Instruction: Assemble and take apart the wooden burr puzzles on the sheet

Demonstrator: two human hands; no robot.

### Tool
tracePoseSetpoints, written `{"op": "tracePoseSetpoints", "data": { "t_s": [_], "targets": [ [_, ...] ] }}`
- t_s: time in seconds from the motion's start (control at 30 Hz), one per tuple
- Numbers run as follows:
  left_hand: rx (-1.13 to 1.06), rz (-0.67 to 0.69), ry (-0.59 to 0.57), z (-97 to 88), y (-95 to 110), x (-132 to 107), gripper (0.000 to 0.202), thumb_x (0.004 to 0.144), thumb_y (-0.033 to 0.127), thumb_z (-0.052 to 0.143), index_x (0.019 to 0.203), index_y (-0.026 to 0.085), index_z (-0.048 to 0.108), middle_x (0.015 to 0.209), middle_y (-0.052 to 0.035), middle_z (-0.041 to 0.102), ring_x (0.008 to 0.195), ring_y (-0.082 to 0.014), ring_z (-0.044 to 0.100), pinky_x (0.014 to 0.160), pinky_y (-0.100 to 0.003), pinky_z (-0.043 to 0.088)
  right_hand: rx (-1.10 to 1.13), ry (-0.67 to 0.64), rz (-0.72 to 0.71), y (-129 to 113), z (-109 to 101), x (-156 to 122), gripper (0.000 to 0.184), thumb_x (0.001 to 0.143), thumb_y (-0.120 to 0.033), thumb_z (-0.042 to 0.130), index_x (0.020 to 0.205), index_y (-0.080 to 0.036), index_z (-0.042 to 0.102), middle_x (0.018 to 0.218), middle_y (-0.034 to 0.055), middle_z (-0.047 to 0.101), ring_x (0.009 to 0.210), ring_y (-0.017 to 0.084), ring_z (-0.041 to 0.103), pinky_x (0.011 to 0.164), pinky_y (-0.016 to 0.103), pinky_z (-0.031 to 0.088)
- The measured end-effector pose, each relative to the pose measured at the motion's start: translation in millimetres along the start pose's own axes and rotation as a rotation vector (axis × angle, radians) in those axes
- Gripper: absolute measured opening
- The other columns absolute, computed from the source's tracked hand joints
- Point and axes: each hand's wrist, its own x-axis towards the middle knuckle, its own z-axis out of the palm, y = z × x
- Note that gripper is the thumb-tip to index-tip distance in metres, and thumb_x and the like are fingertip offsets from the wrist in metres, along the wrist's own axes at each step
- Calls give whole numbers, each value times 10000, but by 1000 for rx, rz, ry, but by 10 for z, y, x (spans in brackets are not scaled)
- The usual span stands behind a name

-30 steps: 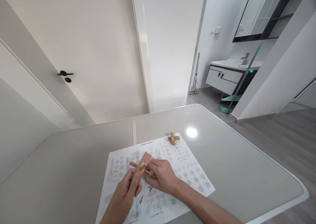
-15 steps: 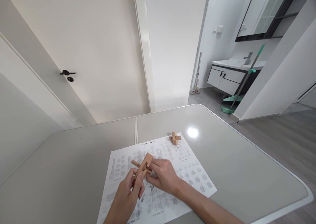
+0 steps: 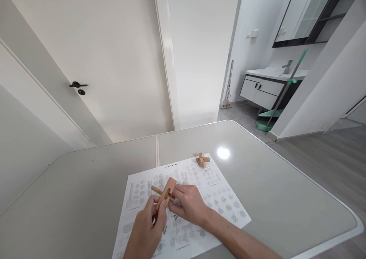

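Gripping the slotted block point(image 3: 171, 183) in your left hand point(image 3: 148, 221), you pinch the stick point(image 3: 156, 189) across it with your right hand point(image 3: 190, 203).

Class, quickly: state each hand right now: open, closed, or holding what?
Left hand: closed, holding the slotted wooden piece.
Right hand: curled beside the same piece; whether it grips anything cannot be told.

The single view, from the person's head, faces forward and down (tabletop point(image 3: 71, 198) close below, door point(image 3: 122, 61) farther off).
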Motion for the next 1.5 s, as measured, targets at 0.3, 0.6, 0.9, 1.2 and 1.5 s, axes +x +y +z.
{"op": "tracePoseSetpoints", "data": {
  "t_s": [0.3, 0.6, 0.9, 1.2, 1.5],
  "targets": [
    [-81, -6, -47, -54, 48, 42, 488, 947, 686, 397, 801, 232, 500, 511, 49, 528, 476, -150, 444, 489, -244, 327, -15, 8, -4, 0, 3, -1, 155, 846, -143, 575, 729, -208, 498, 654, -35, 573, 525, 99, 502, 515, 220, 308],
    [-44, -40, -28, 1, 35, 53, 462, 934, 669, 416, 815, 230, 500, 528, 26, 625, 401, -131, 426, 445, -240, 314, 4, 15, 23, 0, -4, -5, 139, 829, -146, 556, 718, -207, 500, 641, -30, 563, 506, 99, 475, 503, 222, 290],
    [-124, -81, -104, -97, 177, 92, 486, 924, 704, 413, 816, 234, 473, 560, 19, 649, 426, -152, 499, 540, -286, 423, -1, -18, 18, -9, -22, -2, 152, 863, -152, 552, 725, -209, 526, 646, -26, 582, 519, 108, 498, 513, 222, 312],
    [-177, -105, -178, -90, 145, 82, 483, 919, 704, 440, 825, 233, 492, 564, 18, 670, 452, -167, 563, 589, -305, 479, 0, -18, 31, 32, 22, -33, 117, 832, -163, 576, 747, -207, 510, 674, -22, 590, 525, 107, 510, 512, 224, 312],
    [-95, -62, -17, 3, 87, 43, 416, 949, 627, 449, 797, 240, 446, 567, 20, 695, 433, -166, 605, 507, -276, 438, 32, -12, 37, -4, -19, 3, 125, 812, -134, 558, 729, -208, 503, 667, -32, 585, 524, 100, 493, 525, 213, 322]
  ]
}}
